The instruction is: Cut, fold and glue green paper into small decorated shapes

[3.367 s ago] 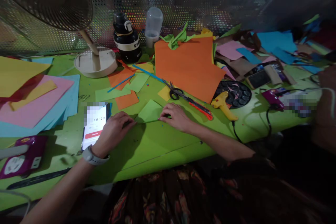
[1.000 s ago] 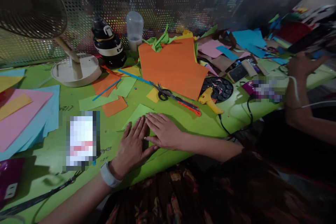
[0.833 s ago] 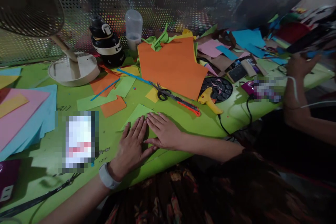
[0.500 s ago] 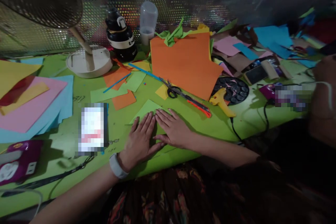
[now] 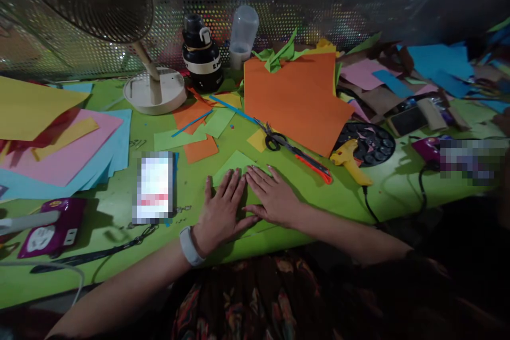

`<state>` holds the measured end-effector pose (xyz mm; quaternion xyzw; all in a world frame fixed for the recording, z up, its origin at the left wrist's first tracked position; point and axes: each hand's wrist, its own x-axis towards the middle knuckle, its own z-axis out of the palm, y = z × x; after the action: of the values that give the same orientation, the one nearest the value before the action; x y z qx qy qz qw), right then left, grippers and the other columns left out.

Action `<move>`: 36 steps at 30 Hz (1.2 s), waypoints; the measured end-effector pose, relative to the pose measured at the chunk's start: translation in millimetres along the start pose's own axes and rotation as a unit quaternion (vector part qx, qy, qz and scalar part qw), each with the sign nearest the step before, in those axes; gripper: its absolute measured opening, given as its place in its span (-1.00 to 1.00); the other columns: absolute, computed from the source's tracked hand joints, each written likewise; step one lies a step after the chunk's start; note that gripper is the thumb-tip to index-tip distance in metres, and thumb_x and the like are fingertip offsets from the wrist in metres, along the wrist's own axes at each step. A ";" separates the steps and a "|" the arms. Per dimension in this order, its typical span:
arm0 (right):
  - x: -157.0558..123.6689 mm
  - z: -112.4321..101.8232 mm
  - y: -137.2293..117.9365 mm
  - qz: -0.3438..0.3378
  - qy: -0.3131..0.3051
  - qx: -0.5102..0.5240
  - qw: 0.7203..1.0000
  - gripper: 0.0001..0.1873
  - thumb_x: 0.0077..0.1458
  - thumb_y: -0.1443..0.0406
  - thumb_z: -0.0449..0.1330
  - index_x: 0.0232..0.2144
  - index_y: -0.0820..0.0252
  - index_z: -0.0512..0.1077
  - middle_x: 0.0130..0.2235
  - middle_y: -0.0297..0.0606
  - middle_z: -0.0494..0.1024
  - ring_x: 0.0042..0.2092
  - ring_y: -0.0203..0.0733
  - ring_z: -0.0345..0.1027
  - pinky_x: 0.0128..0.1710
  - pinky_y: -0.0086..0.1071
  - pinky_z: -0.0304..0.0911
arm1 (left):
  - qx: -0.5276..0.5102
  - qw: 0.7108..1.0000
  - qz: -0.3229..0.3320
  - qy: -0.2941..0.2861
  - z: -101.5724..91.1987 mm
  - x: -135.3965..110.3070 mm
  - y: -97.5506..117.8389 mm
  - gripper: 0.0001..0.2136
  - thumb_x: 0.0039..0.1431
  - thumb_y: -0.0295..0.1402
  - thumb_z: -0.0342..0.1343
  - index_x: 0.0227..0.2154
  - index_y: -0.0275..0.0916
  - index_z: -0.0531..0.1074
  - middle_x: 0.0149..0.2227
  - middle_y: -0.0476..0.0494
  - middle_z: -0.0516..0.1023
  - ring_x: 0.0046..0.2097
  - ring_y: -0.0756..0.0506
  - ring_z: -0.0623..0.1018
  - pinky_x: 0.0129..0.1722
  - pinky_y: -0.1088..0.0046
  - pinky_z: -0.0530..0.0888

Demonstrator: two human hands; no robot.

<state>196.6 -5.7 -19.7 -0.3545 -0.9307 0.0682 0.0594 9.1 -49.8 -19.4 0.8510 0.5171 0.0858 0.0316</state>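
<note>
Green paper [image 5: 234, 161] lies partly under flat, inward-angled hands [image 5: 221, 214].

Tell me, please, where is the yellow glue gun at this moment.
In the head view, the yellow glue gun lies right of the right hand, at the near edge of the round black tray, with the knife to its left.
</note>
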 end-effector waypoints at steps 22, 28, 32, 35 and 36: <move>-43.5 -11.8 32.4 0.098 -0.032 -0.075 0.992 -0.13 0.21 -0.15 -0.27 0.27 0.44 0.01 0.32 -0.03 -0.03 0.35 -0.01 -0.19 0.30 0.07 -0.29 | 0.062 0.997 -0.053 0.019 -6.5 -34.0 -22.9 -0.03 0.07 0.25 -0.21 0.23 -0.63 0.05 0.28 -0.63 0.03 0.31 -0.43 0.06 0.24 -0.12 -0.06; -40.1 -21.5 31.0 0.105 -0.037 -0.070 0.991 -0.18 0.22 -0.12 -0.19 0.23 0.44 0.13 0.29 0.02 0.07 0.32 0.03 -0.09 0.29 -0.01 -0.16 | 0.078 0.993 -0.079 0.030 -6.2 -41.7 -28.2 -0.03 0.08 0.27 -0.28 0.20 -0.64 0.11 0.26 -0.65 0.06 0.29 -0.41 0.10 0.24 -0.06 -0.02; -8.2 -49.4 15.9 0.133 0.027 -0.023 0.990 -0.36 0.25 -0.02 -0.07 0.09 0.42 0.31 0.13 0.08 0.37 0.17 0.08 0.21 0.16 -0.08 0.10 | 0.089 0.992 -0.082 0.023 -6.4 -39.9 -26.6 0.01 0.06 0.29 -0.34 0.16 -0.69 0.16 0.25 -0.68 0.08 0.29 -0.41 0.12 0.24 -0.01 0.03; 34.5 -59.8 2.9 0.128 -0.032 0.105 0.986 -0.56 0.24 0.04 0.00 -0.23 0.27 0.48 -0.28 -0.13 0.60 -0.25 -0.11 0.48 -0.22 -0.25 0.33 | 0.100 0.991 -0.084 0.012 -7.0 -38.9 -26.1 0.02 0.05 0.30 -0.36 0.17 -0.70 0.14 0.25 -0.67 0.08 0.29 -0.41 0.13 0.23 -0.01 0.03; 49.5 -58.7 0.3 0.128 -0.086 0.155 0.976 -0.57 0.20 0.02 0.05 -0.36 0.25 0.49 -0.40 -0.20 0.59 -0.37 -0.18 0.47 -0.31 -0.31 0.33 | 0.103 0.991 -0.084 0.009 -7.3 -38.9 -26.0 0.03 0.05 0.30 -0.36 0.18 -0.69 0.13 0.25 -0.67 0.07 0.29 -0.41 0.13 0.23 -0.01 0.03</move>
<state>169.4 32.5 41.0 -0.4498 -0.8574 0.2490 0.0240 -32.5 -72.4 -20.3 0.8024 0.5932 0.0373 -0.0537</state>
